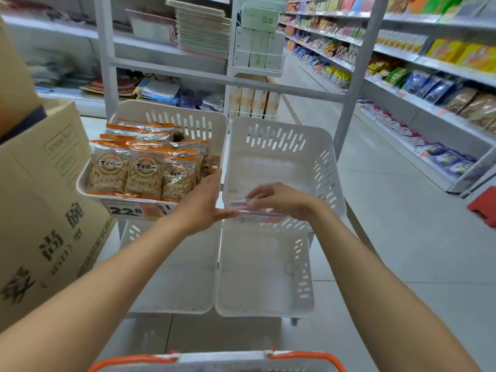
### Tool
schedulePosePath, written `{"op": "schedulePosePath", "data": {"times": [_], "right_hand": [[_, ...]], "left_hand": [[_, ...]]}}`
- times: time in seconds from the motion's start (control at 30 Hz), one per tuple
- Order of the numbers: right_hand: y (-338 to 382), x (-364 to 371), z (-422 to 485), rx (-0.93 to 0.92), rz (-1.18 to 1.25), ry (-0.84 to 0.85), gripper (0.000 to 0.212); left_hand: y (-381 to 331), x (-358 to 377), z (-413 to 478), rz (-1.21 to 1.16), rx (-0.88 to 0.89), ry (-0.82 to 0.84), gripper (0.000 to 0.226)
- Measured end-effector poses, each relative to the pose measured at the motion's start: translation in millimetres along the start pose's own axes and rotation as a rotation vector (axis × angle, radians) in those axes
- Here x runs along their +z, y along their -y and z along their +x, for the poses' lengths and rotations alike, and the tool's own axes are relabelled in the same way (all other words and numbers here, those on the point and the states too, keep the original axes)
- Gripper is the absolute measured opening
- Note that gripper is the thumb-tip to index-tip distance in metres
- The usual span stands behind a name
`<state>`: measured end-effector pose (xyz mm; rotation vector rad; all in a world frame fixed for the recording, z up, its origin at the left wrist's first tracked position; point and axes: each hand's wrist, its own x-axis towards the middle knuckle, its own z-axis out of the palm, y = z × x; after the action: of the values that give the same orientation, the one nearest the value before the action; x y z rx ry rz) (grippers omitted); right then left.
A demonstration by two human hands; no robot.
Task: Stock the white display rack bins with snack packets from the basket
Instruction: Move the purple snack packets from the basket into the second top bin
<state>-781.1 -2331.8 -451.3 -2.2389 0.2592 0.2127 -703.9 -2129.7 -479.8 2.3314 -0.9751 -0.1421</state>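
The white display rack point(346, 103) carries two upper bins. The left bin point(188, 116) holds several orange-topped snack packets point(142, 167) standing in rows. The right bin point(290, 146) has nothing in it. My left hand point(201, 205) is flat with straight fingers at the gap between the two bins' front corners. My right hand point(279, 200) has curled fingers on the right bin's front rim, at a red-and-white price label point(249, 206). The basket point(220, 359), with an orange handle, shows only its rim at the bottom edge.
Two lower white bins point(265, 277) sit under the upper ones. Cardboard boxes point(43, 197) are stacked at the left. Stocked store shelves point(429, 84) line the right side of the tiled aisle. A red stool point(483, 208) stands at the far right.
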Motion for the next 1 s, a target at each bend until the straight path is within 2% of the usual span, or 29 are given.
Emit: {"op": "schedulePosePath", "data": {"times": [0.07,0.23,0.33,0.43,0.5,0.57,0.63,0.7,0.83,0.9,1.0], "right_hand": [[-2.7,-4.7,6.4,0.068,0.135,0.121,0.025],[-13.0,1.4,27.0,0.087,0.137,0.098,0.017],[-13.5,-0.5,25.9,0.091,0.106,0.109,0.021],[-4.7,3.1,13.6,0.000,0.003,-0.146,0.032],[4.0,15.1,-6.9,-0.097,0.023,-0.331,0.031],[11.3,33.4,-38.3,-0.175,0.050,-0.439,0.027],[10.7,57.2,-73.9,-0.209,0.070,-0.456,0.024],[-0.9,84.0,-108.6,-0.169,0.049,-0.361,0.022],[-59.3,136.6,-169.0,0.156,-0.133,0.026,0.028],[-92.5,166.7,-196.9,0.265,-0.259,0.163,0.029],[-120.9,220.1,-218.6,0.303,-0.246,0.172,0.028]], "left_hand": [[0.8,1.3,2.4,0.032,-0.002,-0.020,0.111],[3.0,4.1,3.0,0.070,-0.021,-0.030,0.114],[1.1,4.1,1.4,0.062,-0.029,-0.040,0.115],[-4.4,4.3,-2.6,0.008,-0.050,-0.090,0.108],[-9.9,6.3,-13.0,0.035,-0.050,-0.183,0.095],[-16.7,11.5,-30.6,0.012,-0.018,-0.263,0.069],[-23.2,21.3,-57.7,-0.076,-0.032,-0.212,0.041],[-23.6,37.7,-90.1,-0.124,-0.080,-0.103,0.034],[-3.1,74.6,-167.4,-0.188,-0.190,0.091,0.034],[9.9,89.2,-204.9,-0.238,-0.246,0.142,0.031],[25.8,105.5,-249.4,-0.332,-0.310,0.119,0.024]]}}
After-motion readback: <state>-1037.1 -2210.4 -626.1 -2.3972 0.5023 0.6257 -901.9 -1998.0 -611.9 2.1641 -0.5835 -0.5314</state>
